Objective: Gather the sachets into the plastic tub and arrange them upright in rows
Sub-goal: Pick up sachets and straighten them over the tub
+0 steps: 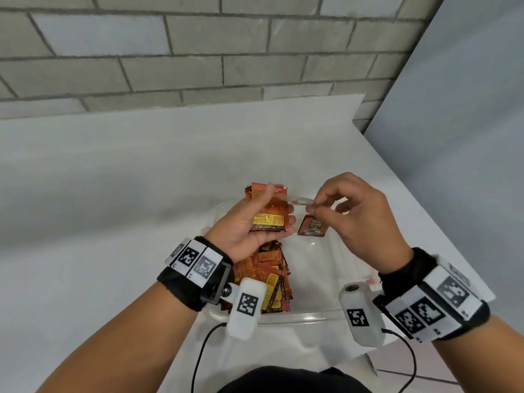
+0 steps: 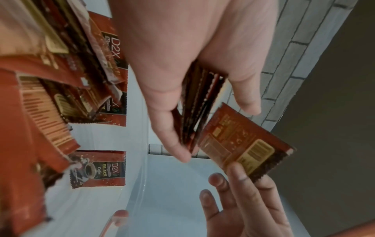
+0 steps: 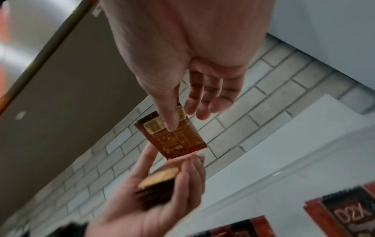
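My left hand (image 1: pixel 280 205) grips a small stack of red-brown coffee sachets (image 1: pixel 268 215), palm up, above the far end of the clear plastic tub (image 1: pixel 297 317). In the left wrist view the stack (image 2: pixel 199 102) sits edge-on between thumb and fingers. My right hand (image 1: pixel 313 207) pinches a single sachet (image 1: pixel 312 226) by its top edge, just right of the stack. The right wrist view shows this sachet (image 3: pixel 172 137) hanging from thumb and forefinger, its lower edge near the left hand's stack (image 3: pixel 158 181). More sachets (image 1: pixel 269 279) lie piled in the tub's left half, partly hidden by my left wrist.
The tub stands on a white table (image 1: pixel 113 194) against a grey brick wall (image 1: pixel 198 52). Loose sachets (image 3: pixel 345 213) lie flat on the tub floor. The table's right edge (image 1: pixel 411 194) runs diagonally close to my right hand. Camera cables hang at the table's near edge.
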Available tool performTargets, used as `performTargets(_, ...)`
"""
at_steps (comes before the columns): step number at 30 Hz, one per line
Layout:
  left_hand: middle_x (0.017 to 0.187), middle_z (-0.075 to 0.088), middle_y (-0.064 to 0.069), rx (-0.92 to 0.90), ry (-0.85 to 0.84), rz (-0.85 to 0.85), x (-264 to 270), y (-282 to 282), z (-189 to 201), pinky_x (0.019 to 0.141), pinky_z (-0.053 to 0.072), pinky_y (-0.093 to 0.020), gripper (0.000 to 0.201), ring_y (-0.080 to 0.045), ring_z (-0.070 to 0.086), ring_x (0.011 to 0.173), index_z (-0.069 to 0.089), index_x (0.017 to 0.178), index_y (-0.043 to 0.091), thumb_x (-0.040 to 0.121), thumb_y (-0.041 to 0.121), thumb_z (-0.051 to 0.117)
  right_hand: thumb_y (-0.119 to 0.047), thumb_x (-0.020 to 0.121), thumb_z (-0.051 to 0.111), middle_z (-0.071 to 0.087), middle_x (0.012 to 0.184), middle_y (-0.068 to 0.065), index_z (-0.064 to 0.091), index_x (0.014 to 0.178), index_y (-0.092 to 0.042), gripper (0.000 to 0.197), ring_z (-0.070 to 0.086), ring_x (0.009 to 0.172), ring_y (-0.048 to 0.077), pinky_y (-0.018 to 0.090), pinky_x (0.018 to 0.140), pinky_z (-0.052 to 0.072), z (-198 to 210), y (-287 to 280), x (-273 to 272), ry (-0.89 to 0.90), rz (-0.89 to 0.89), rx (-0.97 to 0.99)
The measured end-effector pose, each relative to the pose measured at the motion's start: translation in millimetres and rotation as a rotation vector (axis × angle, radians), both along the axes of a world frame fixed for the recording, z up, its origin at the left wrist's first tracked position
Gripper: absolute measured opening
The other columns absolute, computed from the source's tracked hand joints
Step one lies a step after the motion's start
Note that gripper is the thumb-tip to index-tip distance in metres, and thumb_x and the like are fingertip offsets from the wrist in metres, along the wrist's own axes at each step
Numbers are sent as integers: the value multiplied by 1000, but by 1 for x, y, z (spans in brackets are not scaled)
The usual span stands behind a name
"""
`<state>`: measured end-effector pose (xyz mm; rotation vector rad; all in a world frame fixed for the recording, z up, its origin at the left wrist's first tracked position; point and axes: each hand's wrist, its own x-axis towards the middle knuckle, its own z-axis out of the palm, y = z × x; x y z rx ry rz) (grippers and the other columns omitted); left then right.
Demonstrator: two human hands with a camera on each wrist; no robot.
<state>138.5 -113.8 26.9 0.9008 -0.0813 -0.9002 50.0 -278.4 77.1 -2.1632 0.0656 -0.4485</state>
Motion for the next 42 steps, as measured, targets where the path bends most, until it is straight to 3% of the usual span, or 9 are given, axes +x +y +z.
performTargets(2,106,68,-20,-33,18,51,-3,0,4,75,58,-40,45,-29,70,90,66,107,3,69,23,81,-6,72,80,54,85,-8,67,76,-25,23,54,75,8,14,64,43,-6,2,0,-7,67,-136)
performTargets(4,114,64,-22,-37,19,112,-3,-1,7,75,58,-40,49,-31,68,95,56,121,-4,76,8,68,-17,71,83,50,88,-10,71,86,-25,20,53,78,7,17,67,45,-11,1,0,78,133,-197)
performTargets(8,111,65,-19,-20,-1,153,1,-1,9,78,57,-41,42,-31,66,99,60,114,1,73,5,65,-48,72,70,54,93,-9,69,94,-32,27,57,74,9,16,66,45,-9,4,-2,158,149,-133)
performTargets(13,102,69,-12,43,-56,111,1,-3,11,83,55,-44,39,-29,66,96,63,109,9,70,5,66,-21,86,68,58,104,-2,54,101,-39,27,54,74,5,10,56,45,-8,3,5,140,42,-40)
performTargets(17,102,69,-11,105,-145,31,-3,-7,13,88,51,-48,24,-29,65,96,64,104,11,85,-3,58,-17,88,65,59,103,-8,62,117,-25,30,56,80,5,7,65,41,-3,-3,15,142,51,-176)
performTargets(23,98,67,-10,148,-274,-61,2,-9,19,86,52,-46,24,-26,65,94,63,104,13,81,7,64,-11,87,67,57,75,-12,66,101,-24,19,52,65,1,9,62,41,17,-13,26,333,148,-221)
performTargets(27,88,67,-6,162,-258,35,16,1,26,78,54,-37,24,-19,66,80,62,97,16,73,20,67,-12,86,67,57,69,-13,66,87,-23,11,51,59,-5,8,58,40,24,-26,27,462,178,-286)
performTargets(34,90,69,-7,175,-241,144,35,15,30,84,54,-39,15,-22,67,82,63,100,14,85,17,65,-19,89,60,60,85,-5,68,90,-21,8,52,72,9,22,65,39,-8,-36,41,752,162,-751)
performTargets(42,90,70,-7,159,-210,129,32,19,26,76,56,-33,14,-20,68,79,63,99,14,85,17,64,-16,86,59,61,98,1,70,93,-24,16,60,84,23,26,63,39,-21,-32,54,864,141,-919)
